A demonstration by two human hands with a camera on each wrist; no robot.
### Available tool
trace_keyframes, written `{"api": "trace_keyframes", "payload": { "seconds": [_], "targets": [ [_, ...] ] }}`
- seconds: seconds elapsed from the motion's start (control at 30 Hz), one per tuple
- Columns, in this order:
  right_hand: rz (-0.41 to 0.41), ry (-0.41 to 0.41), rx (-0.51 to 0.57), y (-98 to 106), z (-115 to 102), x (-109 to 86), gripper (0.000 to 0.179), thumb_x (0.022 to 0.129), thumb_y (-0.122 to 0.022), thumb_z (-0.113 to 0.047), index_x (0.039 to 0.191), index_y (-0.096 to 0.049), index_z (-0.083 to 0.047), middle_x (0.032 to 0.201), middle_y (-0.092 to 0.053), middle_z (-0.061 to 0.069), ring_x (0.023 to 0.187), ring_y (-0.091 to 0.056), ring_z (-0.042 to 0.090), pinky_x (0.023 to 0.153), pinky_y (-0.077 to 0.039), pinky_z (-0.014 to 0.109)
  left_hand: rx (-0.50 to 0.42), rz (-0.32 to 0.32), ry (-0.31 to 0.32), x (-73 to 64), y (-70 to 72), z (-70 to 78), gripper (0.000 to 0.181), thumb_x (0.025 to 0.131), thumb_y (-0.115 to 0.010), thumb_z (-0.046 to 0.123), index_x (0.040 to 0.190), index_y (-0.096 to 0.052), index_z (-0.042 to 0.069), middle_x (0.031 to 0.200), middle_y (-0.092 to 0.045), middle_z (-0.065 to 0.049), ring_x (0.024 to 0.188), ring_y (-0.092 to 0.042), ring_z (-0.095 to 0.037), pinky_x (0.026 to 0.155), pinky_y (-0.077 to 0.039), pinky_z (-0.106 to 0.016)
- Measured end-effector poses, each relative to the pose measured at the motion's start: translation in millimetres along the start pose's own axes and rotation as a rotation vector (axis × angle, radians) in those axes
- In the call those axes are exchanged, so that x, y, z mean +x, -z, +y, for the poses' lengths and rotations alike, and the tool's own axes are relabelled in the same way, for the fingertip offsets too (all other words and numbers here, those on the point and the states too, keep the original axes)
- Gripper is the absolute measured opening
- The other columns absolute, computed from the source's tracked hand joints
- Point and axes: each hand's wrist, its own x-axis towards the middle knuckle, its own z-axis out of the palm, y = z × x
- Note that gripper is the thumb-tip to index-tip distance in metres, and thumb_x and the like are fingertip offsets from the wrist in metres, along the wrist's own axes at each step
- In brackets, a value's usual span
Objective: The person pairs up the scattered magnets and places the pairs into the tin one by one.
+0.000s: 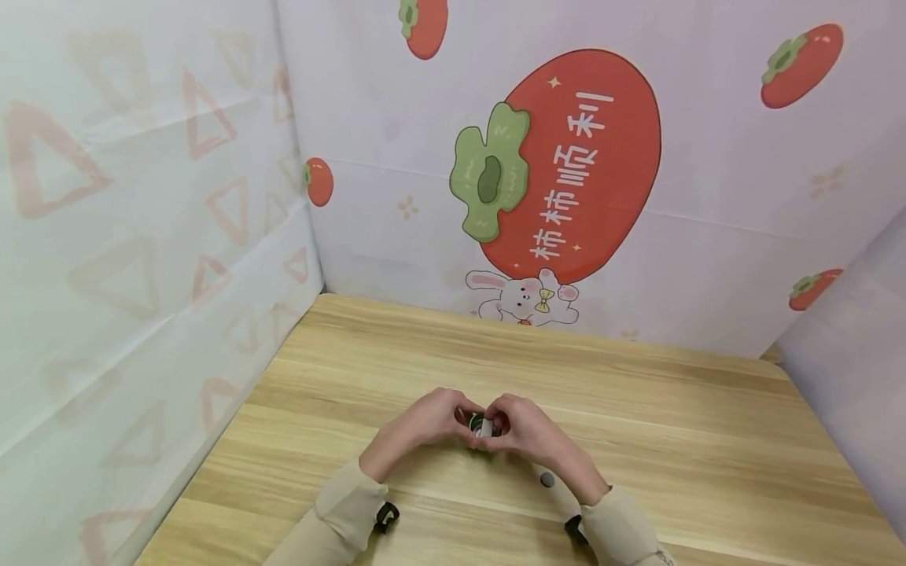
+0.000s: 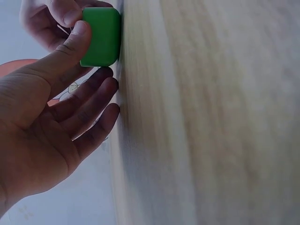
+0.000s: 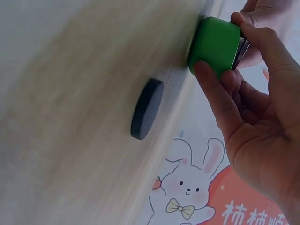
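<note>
A small green case [image 3: 216, 43] with rounded corners stands on the wooden table between both hands. From the head view its upper face [image 1: 485, 428] looks pale and silvery, partly covered by fingers, so its kind is unclear. The left hand [image 1: 433, 417] holds it from the left, thumb against one edge; its other fingers [image 2: 89, 105] spread below in the left wrist view. On the opposite side, the right hand [image 1: 529, 429] grips the case between thumb and fingers. A flat dark round disc [image 3: 148, 109] lies on the table near the right forearm, touched by neither hand.
The light wooden table [image 1: 672, 440] meets a white patterned wall sheet [image 1: 382, 236] at the back and another sheet [image 1: 141, 259] on the left. Dark wrist straps [image 1: 386, 518] sit at both beige sleeves [image 1: 623, 523].
</note>
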Motion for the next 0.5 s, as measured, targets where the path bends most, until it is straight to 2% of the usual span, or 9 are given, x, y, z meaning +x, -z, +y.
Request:
{"api": "trace_keyframes", "payload": {
  "seconds": [0.3, 0.5],
  "targets": [
    [0.008, -0.078, 0.051, -1.1, -1.0, -4.0, 0.025, 0.080, -0.082, -0.028, 0.088, -0.066, -0.011, 0.076, -0.054, -0.005, 0.068, -0.047, 0.006, 0.060, -0.041, 0.021, 0.000, 0.012, -0.008, 0.1, -0.2, 0.1, 0.050, 0.073, -0.087, 0.031, 0.119, -0.074, 0.017, 0.097, -0.074, 0.007, 0.083, -0.061, -0.003, 0.076, -0.048, -0.020],
    [-0.008, -0.088, 0.093, 1.1, -0.1, -4.8, 0.024, 0.085, -0.080, -0.026, 0.096, -0.068, -0.008, 0.077, -0.054, -0.003, 0.068, -0.047, 0.007, 0.059, -0.040, 0.021, 0.010, 0.014, 0.001, 0.1, -0.7, 0.4, 0.052, 0.073, -0.087, 0.031, 0.119, -0.074, 0.014, 0.098, -0.074, 0.006, 0.082, -0.059, -0.003, 0.076, -0.047, -0.020]
  ]
}}
